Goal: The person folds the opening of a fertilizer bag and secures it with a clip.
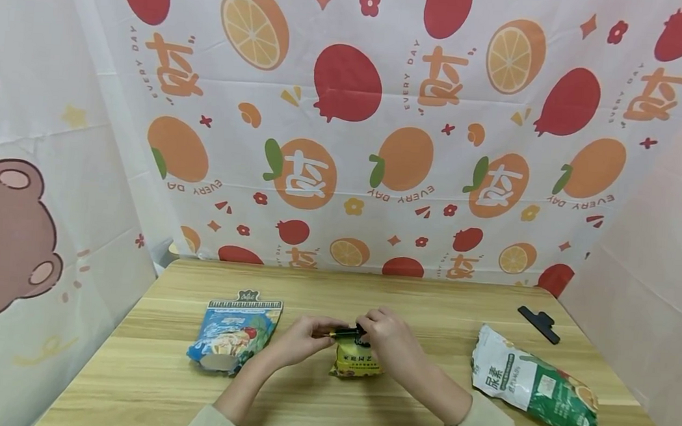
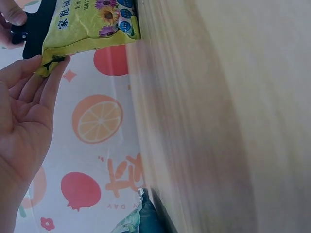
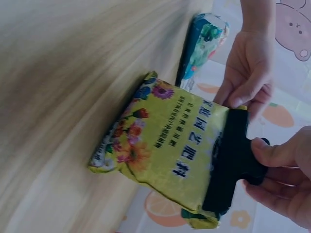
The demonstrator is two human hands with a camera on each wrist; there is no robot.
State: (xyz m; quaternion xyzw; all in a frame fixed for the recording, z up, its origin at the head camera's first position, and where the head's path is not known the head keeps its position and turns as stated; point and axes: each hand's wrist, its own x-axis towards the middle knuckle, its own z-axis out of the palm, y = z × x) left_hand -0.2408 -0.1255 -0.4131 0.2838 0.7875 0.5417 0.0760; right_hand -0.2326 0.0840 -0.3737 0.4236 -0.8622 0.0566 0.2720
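Note:
A small yellow bag (image 1: 358, 364) with printed flowers and dark characters stands upright at the middle of the table. Across its top edge lies a black sealing clip (image 3: 228, 160), and a folded bit of yellow film sticks out past one end. My right hand (image 1: 393, 341) pinches the clip's handle tab between thumb and fingers. At the other end, my left hand (image 1: 299, 342) pinches the bag's top corner (image 2: 46, 67) between thumb and fingertips, right beside the clip. In the right wrist view, the bag's front faces the camera.
To the left lies a blue bag (image 1: 232, 337) with a decorated clip (image 1: 248, 298) along its top. A green and white bag (image 1: 535, 384) lies on the right, with another black clip (image 1: 539, 325) behind it. Printed cloth (image 1: 346, 135) hangs beyond the wooden table (image 1: 305, 413).

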